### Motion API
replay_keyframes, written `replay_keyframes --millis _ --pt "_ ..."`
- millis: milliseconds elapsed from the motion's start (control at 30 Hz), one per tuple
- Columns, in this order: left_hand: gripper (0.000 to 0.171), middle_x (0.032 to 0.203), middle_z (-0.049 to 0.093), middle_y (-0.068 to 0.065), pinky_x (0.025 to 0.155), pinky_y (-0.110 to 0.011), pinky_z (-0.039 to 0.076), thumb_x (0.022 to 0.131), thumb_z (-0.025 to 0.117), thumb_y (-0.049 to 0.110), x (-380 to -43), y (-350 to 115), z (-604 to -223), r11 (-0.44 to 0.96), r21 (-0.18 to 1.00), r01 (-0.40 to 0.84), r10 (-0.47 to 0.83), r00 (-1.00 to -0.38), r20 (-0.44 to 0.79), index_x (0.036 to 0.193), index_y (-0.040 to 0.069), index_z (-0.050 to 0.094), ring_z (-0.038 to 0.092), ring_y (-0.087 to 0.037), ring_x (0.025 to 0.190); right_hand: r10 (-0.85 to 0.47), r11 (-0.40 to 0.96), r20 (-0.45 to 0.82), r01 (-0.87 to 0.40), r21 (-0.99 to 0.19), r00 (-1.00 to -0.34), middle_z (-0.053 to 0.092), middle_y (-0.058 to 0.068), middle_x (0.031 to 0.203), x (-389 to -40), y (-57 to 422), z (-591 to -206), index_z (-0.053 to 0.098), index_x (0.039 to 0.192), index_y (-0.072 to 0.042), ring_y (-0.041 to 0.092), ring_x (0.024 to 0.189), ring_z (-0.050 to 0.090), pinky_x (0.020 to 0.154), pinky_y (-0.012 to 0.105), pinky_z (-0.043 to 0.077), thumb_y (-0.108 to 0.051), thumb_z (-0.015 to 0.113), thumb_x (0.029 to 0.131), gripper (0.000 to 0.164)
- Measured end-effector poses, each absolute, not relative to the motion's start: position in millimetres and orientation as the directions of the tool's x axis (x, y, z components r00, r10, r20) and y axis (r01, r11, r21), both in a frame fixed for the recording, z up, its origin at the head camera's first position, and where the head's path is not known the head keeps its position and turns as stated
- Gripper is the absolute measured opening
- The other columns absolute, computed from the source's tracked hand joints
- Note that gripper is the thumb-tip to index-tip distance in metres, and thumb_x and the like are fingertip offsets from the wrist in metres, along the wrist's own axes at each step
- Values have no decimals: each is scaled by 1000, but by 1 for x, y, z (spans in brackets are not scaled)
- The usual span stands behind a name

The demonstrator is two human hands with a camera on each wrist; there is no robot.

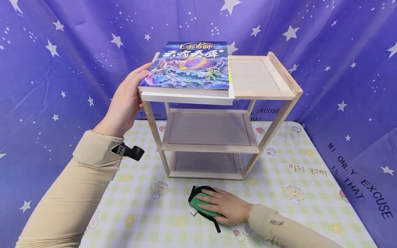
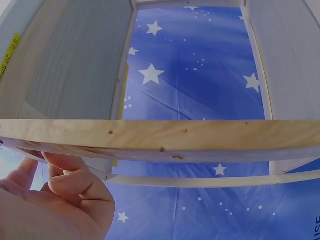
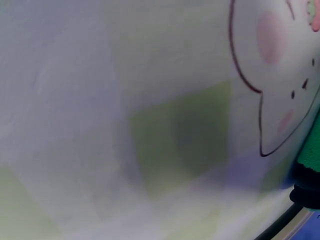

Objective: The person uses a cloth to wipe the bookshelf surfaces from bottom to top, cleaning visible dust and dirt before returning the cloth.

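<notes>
My left hand (image 1: 119,100) grips the upper left side of a three-tier wooden shelf (image 1: 211,148), its fingertips touching the left edge of a book with a colourful blue cover (image 1: 189,69). In the left wrist view, curled fingers (image 2: 75,182) show beside the shelf's wooden post (image 2: 200,135). Beneath the book lies another one with white pages (image 1: 186,98) and a yellow edge. My right hand (image 1: 231,208) rests with extended fingers on a small green pouch with black trim (image 1: 198,201), in front of the shelf. Only a green-and-black bit shows in the right wrist view.
A checked tablecloth with cartoon prints (image 1: 291,210) covers the table. A purple curtain with white stars (image 1: 93,41) hangs behind and at both sides. The shelf's top right part (image 1: 254,75) has a raised wooden end rail.
</notes>
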State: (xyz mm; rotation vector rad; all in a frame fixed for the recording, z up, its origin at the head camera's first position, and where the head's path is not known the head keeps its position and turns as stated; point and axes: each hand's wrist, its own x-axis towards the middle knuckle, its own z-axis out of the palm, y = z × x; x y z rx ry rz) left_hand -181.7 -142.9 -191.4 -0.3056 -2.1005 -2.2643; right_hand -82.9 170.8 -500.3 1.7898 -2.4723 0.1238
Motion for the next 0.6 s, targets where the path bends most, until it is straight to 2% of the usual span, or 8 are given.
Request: replay_keyframes --millis 167,267,433,600 --pt "46 137 52 -5 61 -24 29 103 48 42 -180 -143 -193 -83 984 155 106 -981 163 147 28 47 53 -15 88 -940 328 94 -945 -13 -327 28 0 163 -82 169 -500 33 156 -24 27 149 29 115 47 33 -39 49 102 58" --pt "47 129 55 -5 58 -22 29 103 48 42 -178 -144 -193 -95 984 154 92 -982 163 147 25 47 51 -11 79 -923 356 142 -934 -37 -357 31 2 162 -82 167 -492 35 155 -21 28 148 31 114 49 33 -41 50 101 59" --pt "49 105 54 -2 57 -20 31 103 48 43 -176 -148 -191 -64 983 170 23 -985 172 146 20 46 45 -10 72 -851 411 349 -911 -23 -393 44 9 154 -90 161 -458 47 147 -11 31 141 43 111 49 38 -41 50 102 55" --pt "52 87 44 3 55 -18 34 101 52 45 -176 -152 -190 -5 990 143 -89 -986 142 142 14 48 43 -7 70 -751 448 563 -893 50 -345 51 15 147 -106 158 -406 53 141 -4 34 137 47 111 48 38 -38 42 105 51"
